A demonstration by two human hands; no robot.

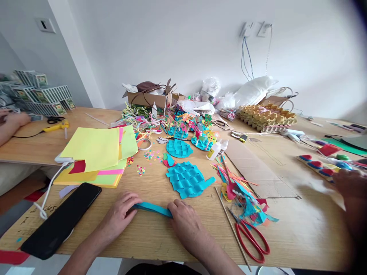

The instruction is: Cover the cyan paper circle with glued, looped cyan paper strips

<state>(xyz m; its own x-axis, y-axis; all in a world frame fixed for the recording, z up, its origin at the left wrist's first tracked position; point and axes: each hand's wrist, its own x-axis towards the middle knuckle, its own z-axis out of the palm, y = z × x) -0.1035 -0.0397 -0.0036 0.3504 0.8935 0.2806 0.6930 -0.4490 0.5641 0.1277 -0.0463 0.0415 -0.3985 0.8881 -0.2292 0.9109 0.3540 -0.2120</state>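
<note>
A folded blue paper strip (153,209) stretches between my two hands, low over the front of the table. My left hand (123,210) pinches its left end. The fingers of my right hand (185,217) are closed on the right end. Just beyond lies a blue woven-paper piece (187,179) with one strip jutting out to its right. Behind that is a smaller blue paper piece (179,148). To the right of my right hand rest red-handled scissors (254,238) and a thin wooden stick (231,225).
At left are coloured paper sheets (97,147) and a black phone (61,219). Glue bottles (214,151), paper scraps (252,210) and a cardboard strip (255,168) lie right of centre. Egg trays (266,116) stand behind. Other people's hands (14,119) show at both sides.
</note>
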